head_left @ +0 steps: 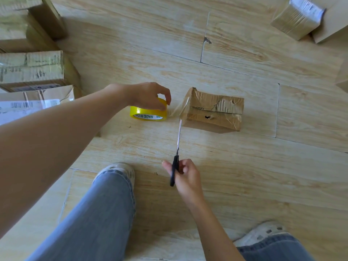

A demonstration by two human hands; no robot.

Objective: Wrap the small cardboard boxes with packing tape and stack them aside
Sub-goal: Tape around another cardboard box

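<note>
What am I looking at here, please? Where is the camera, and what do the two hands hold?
No machine here: a person works with bare hands. The one picture comes from a camera on the person's head, looking down at a wooden floor. The left hand holds a yellow tape roll. A clear tape strip runs from it to a small cardboard box. The right hand grips black scissors, blade tips at that strip. More boxes lie at the left and top right.

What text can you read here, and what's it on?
"MADE IN CH" and "INA": inner core of the yellow tape roll, upside down, under the left hand.
Barcode label on the flat parcel, left: too blurred.
Label on the wrapped box, top right: blurred.
</note>
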